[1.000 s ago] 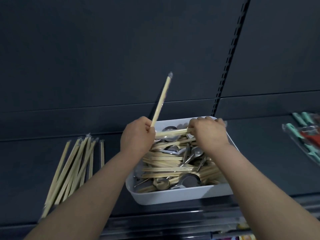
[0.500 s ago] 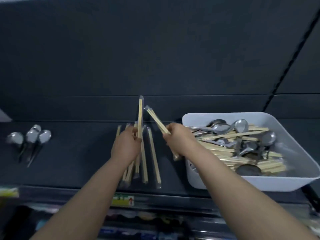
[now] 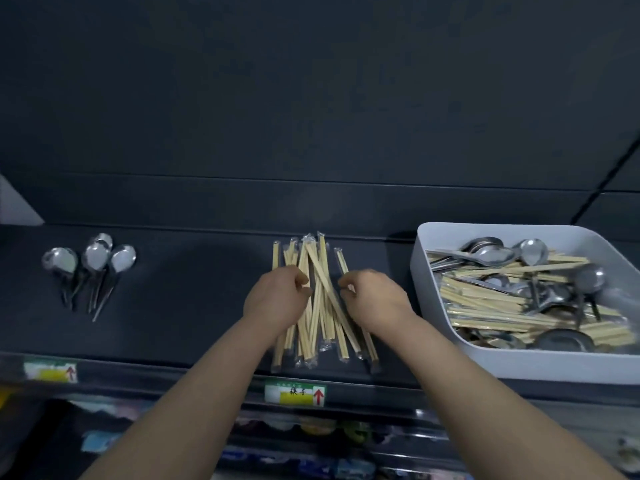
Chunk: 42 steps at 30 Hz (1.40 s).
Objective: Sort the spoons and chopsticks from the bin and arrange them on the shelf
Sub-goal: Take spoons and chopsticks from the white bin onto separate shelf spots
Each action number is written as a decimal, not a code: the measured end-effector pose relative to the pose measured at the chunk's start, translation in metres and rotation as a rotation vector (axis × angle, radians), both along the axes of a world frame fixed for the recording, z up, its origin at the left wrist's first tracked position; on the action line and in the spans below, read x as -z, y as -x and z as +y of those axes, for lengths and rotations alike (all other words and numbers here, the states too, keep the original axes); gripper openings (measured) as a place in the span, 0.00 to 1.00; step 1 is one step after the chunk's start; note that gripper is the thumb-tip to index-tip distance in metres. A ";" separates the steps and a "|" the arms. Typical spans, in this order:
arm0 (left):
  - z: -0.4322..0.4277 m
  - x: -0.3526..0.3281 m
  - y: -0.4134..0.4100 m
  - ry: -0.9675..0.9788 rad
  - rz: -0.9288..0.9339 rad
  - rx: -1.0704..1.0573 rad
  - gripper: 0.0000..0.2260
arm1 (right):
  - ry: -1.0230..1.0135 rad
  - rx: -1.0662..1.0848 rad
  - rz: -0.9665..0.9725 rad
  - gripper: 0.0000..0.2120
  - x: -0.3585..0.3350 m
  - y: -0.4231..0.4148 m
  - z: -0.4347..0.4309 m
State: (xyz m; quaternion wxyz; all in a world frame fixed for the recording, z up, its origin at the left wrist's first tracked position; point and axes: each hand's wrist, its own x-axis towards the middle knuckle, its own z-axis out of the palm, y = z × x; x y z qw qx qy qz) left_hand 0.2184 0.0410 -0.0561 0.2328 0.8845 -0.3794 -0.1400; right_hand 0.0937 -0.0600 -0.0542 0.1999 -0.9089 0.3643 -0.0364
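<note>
Dim, cool light overall; the dark shelf point(image 3: 194, 306) swallows detail. Soft glare glints off the spoons point(image 3: 93, 261). Lower edge blurs, and lines bow at the corners.

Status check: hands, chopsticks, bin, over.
Left hand and right hand over the wrapped wooden chopstick pile, grip unclear. Steel spoons grouped far left. White plastic bin still mixed. Nothing blocking.
</note>
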 end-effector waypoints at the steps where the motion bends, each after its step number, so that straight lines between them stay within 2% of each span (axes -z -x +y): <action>1: -0.005 -0.004 0.002 0.031 0.003 0.010 0.09 | 0.076 -0.020 -0.025 0.14 -0.002 0.007 -0.001; 6: -0.051 -0.026 0.031 0.143 0.050 0.131 0.06 | 0.428 0.004 -0.135 0.13 -0.022 0.044 -0.021; 9: -0.082 -0.039 0.064 0.163 0.045 0.230 0.05 | 0.485 0.110 -0.052 0.14 -0.033 0.084 -0.045; 17: -0.140 -0.044 0.146 0.098 -0.023 0.436 0.07 | 0.366 0.436 0.102 0.12 -0.035 0.200 -0.099; 23: -0.175 -0.037 0.187 -0.030 -0.078 0.488 0.07 | 0.332 0.570 0.128 0.16 -0.019 0.252 -0.132; 28: -0.203 -0.030 0.217 -0.073 -0.089 0.485 0.10 | 0.242 0.595 0.083 0.20 -0.017 0.269 -0.146; 33: -0.228 -0.020 0.237 -0.109 -0.084 0.438 0.14 | 0.119 0.603 0.032 0.11 -0.017 0.263 -0.160; 38: -0.238 -0.018 0.234 -0.096 -0.017 0.353 0.09 | 0.039 0.580 0.071 0.23 -0.023 0.249 -0.166; 40: -0.238 -0.024 0.227 -0.074 -0.008 0.305 0.09 | -0.014 0.602 0.046 0.23 -0.026 0.251 -0.169; 42: -0.238 -0.029 0.222 -0.054 -0.016 0.287 0.08 | -0.067 0.657 0.005 0.19 -0.029 0.255 -0.175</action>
